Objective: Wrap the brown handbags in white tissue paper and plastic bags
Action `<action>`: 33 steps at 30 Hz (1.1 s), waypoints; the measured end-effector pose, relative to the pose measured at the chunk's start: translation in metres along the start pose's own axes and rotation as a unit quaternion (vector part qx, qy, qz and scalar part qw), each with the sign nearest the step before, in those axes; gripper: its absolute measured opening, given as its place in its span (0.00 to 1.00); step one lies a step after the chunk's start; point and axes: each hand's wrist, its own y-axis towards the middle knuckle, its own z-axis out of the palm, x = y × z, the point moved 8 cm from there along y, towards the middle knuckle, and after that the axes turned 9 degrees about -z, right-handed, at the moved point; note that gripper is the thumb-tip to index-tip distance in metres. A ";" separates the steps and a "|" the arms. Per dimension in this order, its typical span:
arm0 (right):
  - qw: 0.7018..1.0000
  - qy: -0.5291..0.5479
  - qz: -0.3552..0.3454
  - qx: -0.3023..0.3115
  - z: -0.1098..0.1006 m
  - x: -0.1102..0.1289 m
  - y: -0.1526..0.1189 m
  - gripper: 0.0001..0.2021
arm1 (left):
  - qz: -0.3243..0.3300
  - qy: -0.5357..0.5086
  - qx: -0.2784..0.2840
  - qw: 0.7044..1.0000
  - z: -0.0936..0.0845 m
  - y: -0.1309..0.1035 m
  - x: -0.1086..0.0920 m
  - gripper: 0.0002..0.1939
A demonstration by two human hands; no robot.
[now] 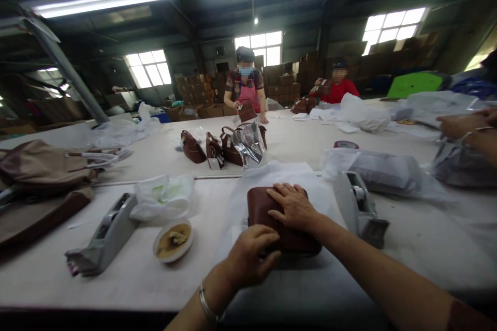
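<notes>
A brown leather bag (289, 232) lies on a white paper sheet (243, 204) at the front of the table. Flat on top of it rests my right hand (293, 208), its fingers spread. My left hand (250, 257) is at the bag's near left side with curled fingers; whatever is between them is hidden. To the right of the bag stands a grey tape dispenser (359, 207). Left of it are a white bowl (173, 240) with brownish contents and a second dispenser (101, 238).
Several small brown handbags (193, 147) stand across the table beside silver wrapping (250, 146). A large beige-and-brown bag (42, 176) lies left. Wrapped packages (388, 170) and a co-worker's hands (464, 125) are on the right. Two people (250, 88) work opposite.
</notes>
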 end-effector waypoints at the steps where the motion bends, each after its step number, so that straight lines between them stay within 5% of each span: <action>1: 1.000 -0.002 0.001 0.001 0.001 -0.001 -0.001 0.33 | -0.035 -0.037 -0.044 0.998 -0.015 0.009 0.010 0.15; 5: 1.000 -0.012 0.001 0.007 0.005 -0.005 -0.002 0.32 | -0.133 -0.086 -0.180 0.971 -0.047 0.043 0.057 0.12; 12: 0.999 -0.041 -0.017 -0.004 0.010 -0.009 -0.001 0.33 | -0.187 -0.078 -0.175 0.964 -0.018 0.086 0.101 0.17; 15: 0.999 -0.040 -0.012 0.002 0.011 -0.013 -0.002 0.33 | -0.204 -0.048 -0.239 0.948 -0.027 0.075 0.098 0.19; 19: 1.000 -0.028 -0.012 0.005 0.011 -0.017 -0.001 0.33 | -0.100 0.026 -0.388 0.916 -0.054 0.008 0.054 0.09; 21: 1.000 -0.021 -0.009 0.004 0.011 -0.018 0.000 0.33 | -0.076 0.024 -0.365 0.928 -0.046 -0.031 0.040 0.07; 26: 1.000 -0.011 -0.003 0.016 0.014 -0.021 0.002 0.32 | -0.165 0.110 -0.221 0.955 0.018 -0.093 0.044 0.05; 29: 1.000 -0.009 0.002 0.026 0.016 -0.022 0.002 0.32 | -0.245 0.151 -0.154 0.945 0.045 -0.091 0.053 0.03; 33: 0.999 -0.007 0.014 0.052 0.015 -0.021 0.005 0.32 | -0.332 0.175 -0.089 0.923 0.053 -0.073 0.058 0.09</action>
